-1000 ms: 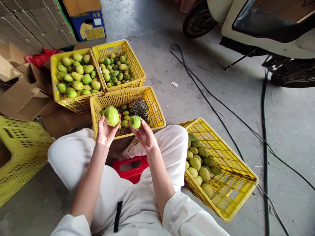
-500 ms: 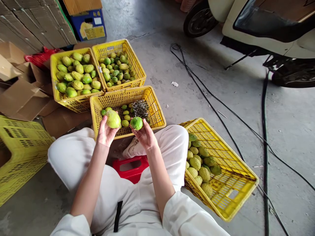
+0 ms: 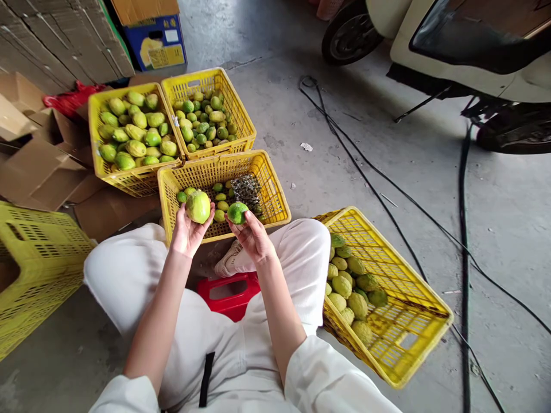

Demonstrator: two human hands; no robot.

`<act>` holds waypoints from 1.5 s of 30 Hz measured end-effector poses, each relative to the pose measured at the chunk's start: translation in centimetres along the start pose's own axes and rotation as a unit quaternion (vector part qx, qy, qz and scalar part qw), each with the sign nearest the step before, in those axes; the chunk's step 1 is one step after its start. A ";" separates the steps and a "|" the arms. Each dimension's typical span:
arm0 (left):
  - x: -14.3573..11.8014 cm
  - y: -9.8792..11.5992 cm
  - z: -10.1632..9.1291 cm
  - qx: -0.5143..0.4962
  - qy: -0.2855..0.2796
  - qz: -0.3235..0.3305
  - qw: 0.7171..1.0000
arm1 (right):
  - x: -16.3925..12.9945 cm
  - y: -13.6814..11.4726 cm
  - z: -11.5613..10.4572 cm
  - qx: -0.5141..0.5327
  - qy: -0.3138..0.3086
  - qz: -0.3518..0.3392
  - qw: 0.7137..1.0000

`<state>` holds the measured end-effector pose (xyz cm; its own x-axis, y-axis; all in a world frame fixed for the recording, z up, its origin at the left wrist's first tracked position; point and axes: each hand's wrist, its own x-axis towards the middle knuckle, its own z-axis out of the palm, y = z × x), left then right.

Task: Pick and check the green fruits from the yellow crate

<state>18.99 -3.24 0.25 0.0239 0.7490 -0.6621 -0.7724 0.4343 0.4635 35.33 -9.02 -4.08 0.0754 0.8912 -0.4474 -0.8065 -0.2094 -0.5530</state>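
My left hand (image 3: 188, 232) is closed around a large yellow-green lemon (image 3: 198, 207), fingers beneath it. Held in my right hand (image 3: 253, 235) is a smaller, greener lemon (image 3: 237, 213), gripped between thumb and fingers. Both fruits are up above the near side of a yellow crate (image 3: 275, 198). Inside that crate lie several small green and yellow lemons (image 3: 222, 205) and a tangled dark metallic bundle (image 3: 246, 189), whose kind I cannot make out. The two hands are a short way apart, and the fruits do not touch.
Two fuller crates of lemons, one left (image 3: 95, 135) and one right (image 3: 241, 115), stand behind. A tilted crate (image 3: 413, 344) of fruit is by my right knee. A red stool (image 3: 230, 310) is under me. Cardboard (image 3: 43, 172), black cables (image 3: 464, 229) and a scooter (image 3: 430, 51) surround.
Both lemons have been turned in my fingers and show other sides. The one in my right hand has shifted slightly left and up. The crates stay put.
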 end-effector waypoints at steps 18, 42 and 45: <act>0.1 -0.4 -0.8 0.038 -0.033 0.027 0.998 | 0.5 -0.1 -0.8 0.010 0.031 0.030 0.999; -0.5 0.3 0.1 0.003 0.002 0.050 0.999 | 0.2 -0.1 0.0 -0.024 0.030 0.029 0.999; -0.7 0.1 0.3 0.000 0.001 0.042 0.999 | 0.3 -0.2 0.1 -0.020 0.031 0.033 0.999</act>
<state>19.03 -3.60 0.94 -0.0417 0.7819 -0.6220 -0.7714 0.3704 0.5174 35.45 -8.67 -4.08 0.0599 0.8484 -0.5260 -0.7872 -0.2838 -0.5474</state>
